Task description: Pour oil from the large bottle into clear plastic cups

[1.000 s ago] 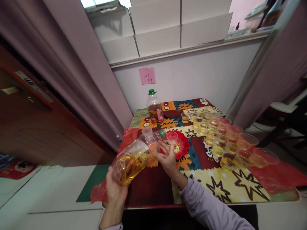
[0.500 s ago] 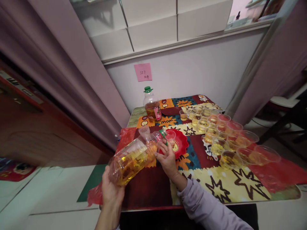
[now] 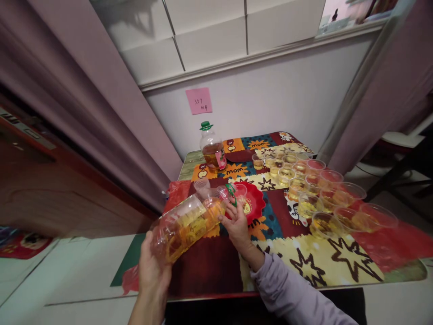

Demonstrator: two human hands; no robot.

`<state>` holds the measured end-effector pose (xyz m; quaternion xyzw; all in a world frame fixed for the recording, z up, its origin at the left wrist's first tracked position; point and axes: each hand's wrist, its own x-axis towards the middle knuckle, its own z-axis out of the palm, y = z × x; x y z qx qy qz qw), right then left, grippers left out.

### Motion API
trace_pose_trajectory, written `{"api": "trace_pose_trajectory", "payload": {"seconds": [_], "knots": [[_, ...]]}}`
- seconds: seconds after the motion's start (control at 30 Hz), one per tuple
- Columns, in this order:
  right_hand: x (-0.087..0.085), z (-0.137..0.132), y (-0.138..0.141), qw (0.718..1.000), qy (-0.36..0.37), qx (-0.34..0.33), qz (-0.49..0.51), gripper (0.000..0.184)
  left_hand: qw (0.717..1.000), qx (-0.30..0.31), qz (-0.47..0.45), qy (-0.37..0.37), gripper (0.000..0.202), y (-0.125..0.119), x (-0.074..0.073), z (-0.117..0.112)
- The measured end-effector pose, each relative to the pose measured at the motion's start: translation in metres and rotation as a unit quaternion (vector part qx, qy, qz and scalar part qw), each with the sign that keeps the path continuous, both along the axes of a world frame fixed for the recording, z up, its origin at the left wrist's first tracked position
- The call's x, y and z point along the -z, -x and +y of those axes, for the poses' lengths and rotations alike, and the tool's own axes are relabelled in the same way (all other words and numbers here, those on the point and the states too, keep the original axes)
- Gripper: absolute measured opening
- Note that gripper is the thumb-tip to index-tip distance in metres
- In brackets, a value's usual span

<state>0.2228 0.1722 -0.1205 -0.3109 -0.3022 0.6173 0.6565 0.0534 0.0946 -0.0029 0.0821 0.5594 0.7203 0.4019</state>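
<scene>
A clear plastic bottle (image 3: pixel 184 225) of yellow liquid lies tipped in my hands, its neck pointing right and its liquid reaching toward the neck. My left hand (image 3: pixel 152 264) is wrapped around its base from the left. At the neck, my right hand (image 3: pixel 238 225) has its fingers closed on the green plastic handle (image 3: pixel 231 189). The bottle's mouth is over a clear plastic cup (image 3: pixel 241 192) on a scalloped red plate (image 3: pixel 260 203). Whether liquid is flowing out cannot be made out. Behind the bottle, partly hidden, stands clear plastic cupware (image 3: pixel 202 186).
Many clear cups of yellow liquid (image 3: pixel 309 205) stand close together on the right of the patterned tablecloth (image 3: pixel 203 266). A second bottle (image 3: pixel 213 153) with a green cap stands upright at the back left. Red plastic sheeting (image 3: pixel 179 194) lies at the left edge.
My left hand has lifted the bottle's base slightly, and the liquid has shifted toward the neck. My right hand has stayed almost in place at the neck.
</scene>
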Motion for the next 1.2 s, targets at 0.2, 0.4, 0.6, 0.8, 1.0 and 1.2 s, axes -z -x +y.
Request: {"api": "trace_pose_trajectory", "payload": {"seconds": [0.2,0.4,0.6,0.8,1.0,1.2], "knots": [[0.002,0.001,0.001,1.0,0.007,-0.004,0.006,0.098,1.0,0.014,0.011,-0.007,0.024,0.005,0.002,0.002],[0.0,0.001,0.0,1.0,0.018,-0.008,0.014,0.093,0.999,0.017,0.024,-0.014,0.024,-0.001,-0.006,0.003],[-0.002,0.001,0.001,1.0,0.019,-0.009,0.024,0.091,0.999,0.029,0.026,-0.007,0.024,-0.005,-0.013,0.004],[-0.003,0.002,0.002,1.0,0.021,-0.003,0.022,0.089,0.998,0.02,0.054,-0.011,0.027,-0.002,-0.013,0.005],[-0.001,0.003,0.003,0.999,0.031,0.002,0.017,0.095,0.998,0.039,0.057,0.007,0.031,0.0,-0.016,0.006],[0.002,0.004,0.003,1.0,0.025,0.006,0.017,0.099,0.996,0.049,0.075,0.026,0.04,0.0,-0.021,0.006]]}}
